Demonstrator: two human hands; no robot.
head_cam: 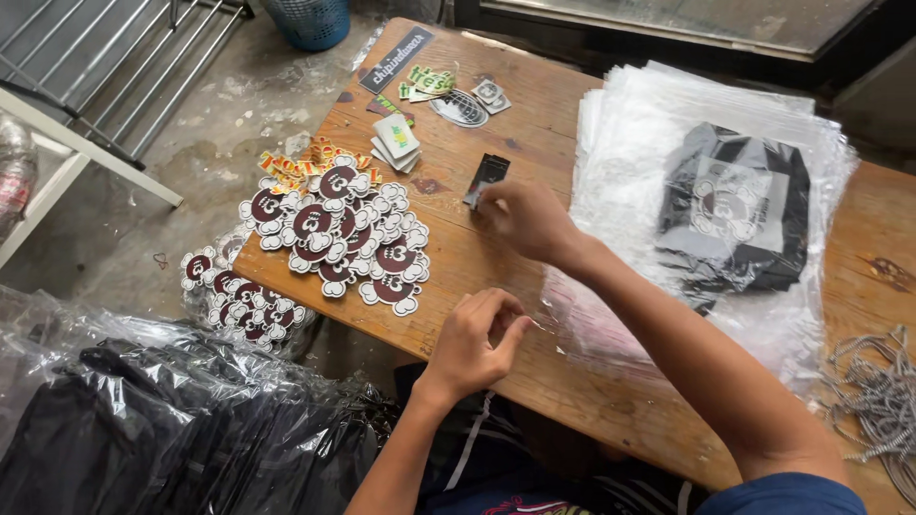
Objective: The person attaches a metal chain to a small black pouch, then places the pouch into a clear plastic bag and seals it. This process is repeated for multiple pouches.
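My right hand (527,219) reaches across the wooden table (534,143), its fingertips touching a small black rectangular sticker (487,177) that lies flat on the wood. My left hand (474,341) hovers near the table's front edge with its fingers pinched together; whether it holds anything I cannot tell. To the left lies a heap of white and maroon cartoon-shaped stickers (339,234). A folded black garment in a clear bag (733,215) rests on a stack of clear plastic bags (639,133) to the right of my right forearm.
More stickers (434,91) lie at the table's far end, and others (240,300) spill off the left edge. Bagged black garments (172,429) pile up at lower left. Grey cords (883,401) sit at right. A blue basket (307,21) and a metal rack (105,86) stand on the floor.
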